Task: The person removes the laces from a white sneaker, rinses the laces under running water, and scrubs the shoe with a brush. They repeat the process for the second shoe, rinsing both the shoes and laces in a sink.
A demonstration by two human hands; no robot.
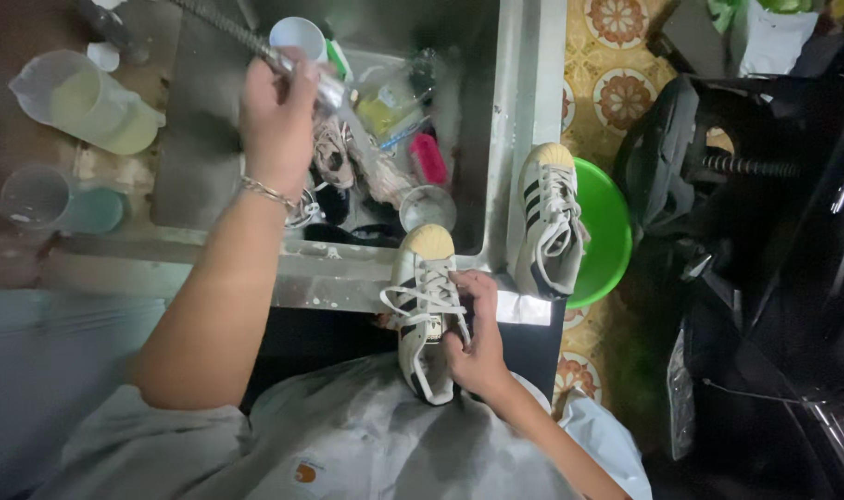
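The metal sink (524, 111) takes most of the middle of the view, and it is full of small things: a pink object (428, 157), a clear glass (428, 207) and some plastic packaging (385, 97) with a yellow part, too blurred to read its shape well. The left arm is stretched forward and up over the basin, with a thin bracelet (269, 193) on the wrist, and the left hand (278, 116) is closed around a metal spray hose (255, 44), holding its head above the sink. The right arm is bent close to the body, and the right hand (476, 338) grips a white sneaker (424, 310) with dark stripes from its side, fingers on the laces; the shoe lies with its toe on the front rim of the sink and its heel toward the person's grey shirt (366, 435). A second sneaker (547, 218) of the same kind rests on the right rim of the sink, just beside a green basin (607, 231) on the patterned floor. At the left stand a pale measuring jug (93, 102), a clear plastic cup (56, 199) and, further back, a white cup (299, 37).
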